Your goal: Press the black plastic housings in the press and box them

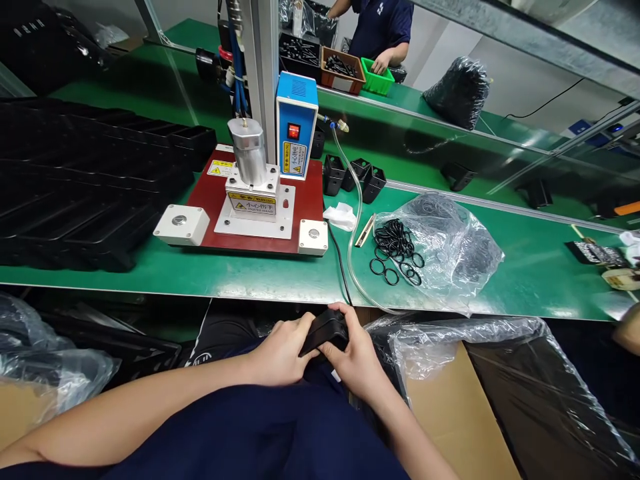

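Between my two hands, over my lap and just off the bench's front edge, is a small black plastic housing (325, 329). My left hand (286, 348) grips its left end, thumb on top and fingers curled underneath. My right hand (354, 350) clasps the other end, with the fingers round its far side and the thumb near the lower edge. Beyond them on the green bench (250, 283) lie a heap of black rubber rings (394, 240), several of them loose, and a pair of tweezers (365, 231).
A small press (249, 160) on a red base (210, 200) stands ahead, with a blue control box (298, 123) behind. Black trays (90, 187) fill the left. A clear plastic bag (450, 247) lies right; a lined carton (445, 407) sits below. Across the bench, a person (383, 30) reaches into a green bin (376, 81).
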Motion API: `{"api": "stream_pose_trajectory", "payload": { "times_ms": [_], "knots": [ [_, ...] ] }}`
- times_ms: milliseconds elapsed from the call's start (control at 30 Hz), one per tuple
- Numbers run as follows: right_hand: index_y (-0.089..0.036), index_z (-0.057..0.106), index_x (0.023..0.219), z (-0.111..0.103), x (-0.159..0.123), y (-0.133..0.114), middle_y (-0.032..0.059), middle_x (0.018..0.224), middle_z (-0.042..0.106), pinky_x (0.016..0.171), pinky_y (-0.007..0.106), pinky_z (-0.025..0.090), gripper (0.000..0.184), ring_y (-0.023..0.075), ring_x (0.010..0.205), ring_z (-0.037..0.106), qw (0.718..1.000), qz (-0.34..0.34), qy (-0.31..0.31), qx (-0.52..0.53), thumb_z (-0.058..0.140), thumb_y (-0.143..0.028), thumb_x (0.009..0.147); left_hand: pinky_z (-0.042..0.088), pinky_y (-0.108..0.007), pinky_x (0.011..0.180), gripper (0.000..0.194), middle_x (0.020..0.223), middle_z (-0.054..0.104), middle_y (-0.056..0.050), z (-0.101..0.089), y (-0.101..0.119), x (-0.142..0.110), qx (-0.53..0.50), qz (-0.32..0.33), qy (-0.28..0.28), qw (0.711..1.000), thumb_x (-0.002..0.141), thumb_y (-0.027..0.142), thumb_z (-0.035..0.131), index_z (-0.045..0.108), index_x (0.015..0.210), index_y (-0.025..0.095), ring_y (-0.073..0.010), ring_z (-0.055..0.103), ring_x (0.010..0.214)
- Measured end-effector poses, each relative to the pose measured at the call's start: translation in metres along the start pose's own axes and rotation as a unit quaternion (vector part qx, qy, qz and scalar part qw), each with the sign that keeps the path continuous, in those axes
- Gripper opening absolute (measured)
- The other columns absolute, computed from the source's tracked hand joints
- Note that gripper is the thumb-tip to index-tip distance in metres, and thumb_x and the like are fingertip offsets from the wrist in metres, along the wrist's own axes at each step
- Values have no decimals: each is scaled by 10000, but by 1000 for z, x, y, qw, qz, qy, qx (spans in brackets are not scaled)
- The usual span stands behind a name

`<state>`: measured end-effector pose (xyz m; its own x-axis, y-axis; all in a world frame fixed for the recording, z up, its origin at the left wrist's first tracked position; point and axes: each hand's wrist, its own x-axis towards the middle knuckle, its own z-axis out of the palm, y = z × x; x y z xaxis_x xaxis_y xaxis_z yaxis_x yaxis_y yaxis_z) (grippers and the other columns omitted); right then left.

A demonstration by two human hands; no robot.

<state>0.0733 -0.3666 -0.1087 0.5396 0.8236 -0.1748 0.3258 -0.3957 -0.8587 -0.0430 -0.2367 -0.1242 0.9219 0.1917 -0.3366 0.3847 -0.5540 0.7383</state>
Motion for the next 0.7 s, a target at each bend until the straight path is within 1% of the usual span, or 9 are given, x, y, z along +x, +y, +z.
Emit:
{"api": "stream_pose_trajectory", "payload": {
  "times_ms": [67, 100, 133, 200, 267, 367, 467, 600, 700],
  "knots": [
    [-232, 464, 1220, -10, 3, -4, 59, 1145, 573, 903, 368, 456, 479, 210, 1044, 556, 998, -51, -16, -39, 598, -172, 763, 437, -325, 709, 282, 959, 655, -83, -2, 0, 2, 25, 18, 2, 1000, 823, 271, 534, 450, 1077, 180, -271, 638, 858],
    [-235, 491, 1219, -15, 4, -6, 66, 1195, 559, 941, 375, 441, 474, 216, 1103, 539, 995, -78, -33, -58, 592, -157, 762, 440, -336, 725, 296, 972, 653, -85, -4, 0, 2, 40, 32, 1, 999, 820, 272, 542, 458, 1090, 181, -279, 636, 868],
    [-238, 524, 1205, -20, 6, -9, 63, 1201, 562, 949, 369, 439, 459, 212, 1116, 538, 991, -100, -52, -71, 576, -135, 761, 442, -345, 739, 305, 985, 651, -87, -7, 1, 3, 55, 47, 0, 997, 818, 264, 545, 466, 1101, 182, -284, 632, 875],
    [-241, 581, 1153, -25, 9, -12, 41, 1095, 612, 876, 332, 472, 438, 183, 1011, 588, 987, -120, -81, -74, 528, -87, 747, 442, -354, 754, 298, 995, 647, -91, -13, 4, 4, 81, 74, -10, 994, 816, 218, 531, 487, 1108, 179, -282, 624, 868],
    [-234, 615, 1095, -25, 11, -12, 22, 995, 639, 794, 302, 489, 432, 161, 896, 612, 988, -119, -80, -64, 495, -61, 718, 442, -356, 756, 290, 976, 645, -95, -19, 7, 3, 102, 82, -20, 991, 804, 167, 513, 506, 1094, 169, -275, 613, 848],
    [-215, 623, 1049, -16, 9, -7, 30, 998, 649, 780, 305, 488, 415, 168, 887, 617, 991, -108, -53, -57, 487, -64, 686, 444, -358, 754, 288, 947, 641, -104, -22, 10, 1, 120, 68, -38, 990, 778, 122, 510, 525, 1064, 149, -277, 605, 838],
    [-207, 620, 995, -6, 6, -1, 25, 937, 654, 726, 291, 480, 390, 166, 828, 615, 992, -93, -50, -63, 481, -66, 658, 446, -366, 751, 317, 964, 642, -112, -16, 7, 0, 114, 55, -53, 991, 759, 110, 523, 520, 1075, 136, -291, 616, 845],
    [-205, 604, 923, 0, 6, 3, 14, 854, 648, 661, 271, 456, 302, 160, 755, 601, 993, -73, -54, -71, 503, -90, 663, 452, -370, 704, 335, 909, 655, -107, -4, -1, 2, 94, 35, -73, 992, 738, 118, 547, 516, 1071, 124, -302, 639, 785],
    [-202, 607, 887, -1, 10, 4, 5, 806, 645, 639, 266, 445, 231, 155, 712, 587, 995, -51, -49, -67, 543, -132, 676, 463, -369, 698, 332, 940, 657, -112, -5, -2, 6, 82, 32, -72, 994, 763, 162, 568, 520, 1090, 139, -310, 643, 838]
  ]
}}
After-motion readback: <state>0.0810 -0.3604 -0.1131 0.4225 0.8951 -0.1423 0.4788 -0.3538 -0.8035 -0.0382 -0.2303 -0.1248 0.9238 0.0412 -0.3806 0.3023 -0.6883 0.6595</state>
